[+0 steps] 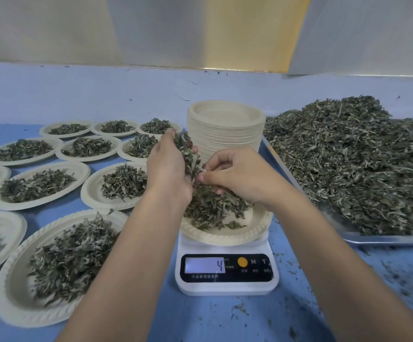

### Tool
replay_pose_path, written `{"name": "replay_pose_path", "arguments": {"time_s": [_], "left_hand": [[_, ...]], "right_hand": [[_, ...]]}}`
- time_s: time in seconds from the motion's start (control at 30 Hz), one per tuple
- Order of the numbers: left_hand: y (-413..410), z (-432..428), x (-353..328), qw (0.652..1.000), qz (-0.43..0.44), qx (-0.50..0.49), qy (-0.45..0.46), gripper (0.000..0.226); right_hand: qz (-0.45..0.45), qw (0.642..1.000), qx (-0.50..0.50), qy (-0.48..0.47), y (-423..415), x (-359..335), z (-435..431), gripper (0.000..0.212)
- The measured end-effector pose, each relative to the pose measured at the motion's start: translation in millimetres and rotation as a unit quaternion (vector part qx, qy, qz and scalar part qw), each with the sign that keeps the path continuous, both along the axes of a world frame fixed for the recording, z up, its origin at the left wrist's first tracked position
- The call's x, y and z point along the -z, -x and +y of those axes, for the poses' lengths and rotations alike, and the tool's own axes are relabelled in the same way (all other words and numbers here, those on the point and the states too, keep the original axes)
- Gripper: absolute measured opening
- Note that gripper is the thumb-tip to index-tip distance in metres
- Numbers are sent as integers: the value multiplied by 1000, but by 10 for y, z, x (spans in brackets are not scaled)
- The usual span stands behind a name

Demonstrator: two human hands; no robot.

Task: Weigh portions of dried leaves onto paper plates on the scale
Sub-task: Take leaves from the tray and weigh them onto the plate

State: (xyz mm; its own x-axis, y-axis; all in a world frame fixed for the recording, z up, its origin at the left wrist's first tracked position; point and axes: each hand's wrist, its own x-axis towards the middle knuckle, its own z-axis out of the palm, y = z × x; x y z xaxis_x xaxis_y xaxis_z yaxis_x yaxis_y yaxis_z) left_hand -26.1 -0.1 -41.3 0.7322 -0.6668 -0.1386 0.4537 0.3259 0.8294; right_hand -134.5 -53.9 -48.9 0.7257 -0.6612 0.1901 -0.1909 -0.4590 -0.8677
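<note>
Dried leaves (348,164) lie heaped on the tray (385,239) at the right, well apart from the work. Nearer, the scale (226,287) carries a paper plate (225,236) holding a loose, curled, grey-green portion (212,211), directly beneath both hands. The left hand (168,169) grips a handful (187,149) held upright. Just beside it, the right hand (240,176) pinches a few stems (200,169) from that handful, above the plate.
</note>
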Motion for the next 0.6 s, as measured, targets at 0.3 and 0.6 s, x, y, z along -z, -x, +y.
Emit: {"name": "replay_pose_path", "arguments": {"time_s": [0.3,0.6], "left_hand": [[-155,80,-25,998,58,-31,22,28],[-164,65,-1,997,75,-14,18,32]], "right_hand": [[76,995,-16,59,129,-80,-79,22],[185,979,-39,75,263,-122,-112,28]]}}
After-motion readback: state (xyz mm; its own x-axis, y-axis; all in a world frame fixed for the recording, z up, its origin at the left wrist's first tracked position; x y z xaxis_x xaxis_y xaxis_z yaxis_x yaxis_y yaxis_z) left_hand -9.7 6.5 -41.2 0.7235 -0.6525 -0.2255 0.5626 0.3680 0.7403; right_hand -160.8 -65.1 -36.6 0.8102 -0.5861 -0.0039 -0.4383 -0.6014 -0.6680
